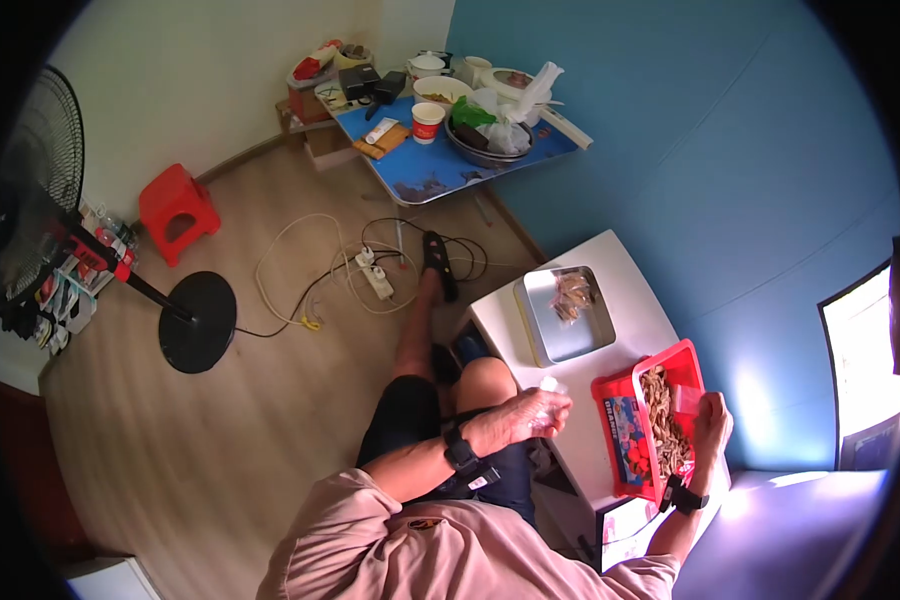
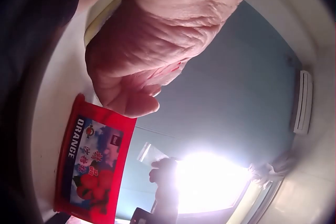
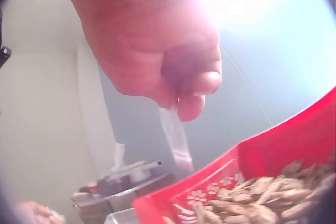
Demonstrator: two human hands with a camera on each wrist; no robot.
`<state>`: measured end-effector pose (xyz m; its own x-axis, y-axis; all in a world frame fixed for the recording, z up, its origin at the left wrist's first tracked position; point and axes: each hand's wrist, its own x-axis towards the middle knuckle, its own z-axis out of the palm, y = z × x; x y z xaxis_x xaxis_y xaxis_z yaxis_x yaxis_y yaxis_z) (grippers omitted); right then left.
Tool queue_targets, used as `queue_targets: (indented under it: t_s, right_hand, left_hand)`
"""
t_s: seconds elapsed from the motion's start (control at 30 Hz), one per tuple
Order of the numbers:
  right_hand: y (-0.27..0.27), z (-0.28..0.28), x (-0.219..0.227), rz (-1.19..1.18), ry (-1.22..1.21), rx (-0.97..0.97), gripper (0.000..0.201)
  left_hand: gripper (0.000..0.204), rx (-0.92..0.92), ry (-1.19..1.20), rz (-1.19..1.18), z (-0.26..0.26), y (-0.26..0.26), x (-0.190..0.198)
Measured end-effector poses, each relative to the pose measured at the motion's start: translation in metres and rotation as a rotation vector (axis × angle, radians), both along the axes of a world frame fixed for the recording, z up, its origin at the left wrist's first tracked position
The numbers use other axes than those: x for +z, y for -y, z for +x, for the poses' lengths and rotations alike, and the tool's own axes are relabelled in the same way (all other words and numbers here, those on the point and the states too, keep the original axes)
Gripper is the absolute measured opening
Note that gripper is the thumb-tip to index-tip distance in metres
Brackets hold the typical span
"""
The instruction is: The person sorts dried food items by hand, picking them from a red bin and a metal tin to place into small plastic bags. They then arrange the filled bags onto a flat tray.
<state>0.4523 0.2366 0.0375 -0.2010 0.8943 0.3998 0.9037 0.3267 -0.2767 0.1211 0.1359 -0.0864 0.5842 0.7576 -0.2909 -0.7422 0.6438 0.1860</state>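
Note:
My right hand [image 1: 712, 428] pinches a small clear zip bag [image 3: 176, 137] by one end, and the bag hangs over the red basket [image 3: 184, 195]. Brown dried pieces [image 1: 660, 400] fill much of this basket, whose side carries an ORANGE fruit label [image 2: 97, 158]. To the left of it, my left hand [image 1: 520, 420] is curled round clear plastic [image 1: 550, 400], which looks like more small bags; most of it is hidden in the palm. Farther back, a metal tray [image 1: 545, 345] holds filled little bags [image 1: 572, 296].
Tray and basket stand on a white cabinet top [image 1: 610, 262] beside the blue wall. A blue table [image 1: 420, 180] with bowls, a paper cup [image 1: 427, 122] and bags stands beyond. On the floor are a power strip [image 1: 373, 275], cables, a red stool [image 1: 177, 212] and a fan base [image 1: 198, 322].

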Motion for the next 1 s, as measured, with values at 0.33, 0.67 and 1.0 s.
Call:
queue_targets:
  t_s: [0.33, 0.67, 1.0]
  right_hand:
    - [0.075, -0.174, 0.043, -0.911, -0.508, 0.741, 0.007]
    - [0.092, -0.238, -0.006, -0.378, -0.065, 0.914, 0.007]
    - [0.099, -0.226, -0.023, -0.442, -0.164, 0.816, 0.013]
  left_hand:
    - [0.043, -0.156, 0.050, 0.155, -0.033, 0.030, 0.024]
    - [0.046, -0.030, 0.071, 0.266, -0.059, 0.077, 0.010]
    - [0.016, -0.219, -0.056, 0.262, -0.055, 0.077, 0.003]
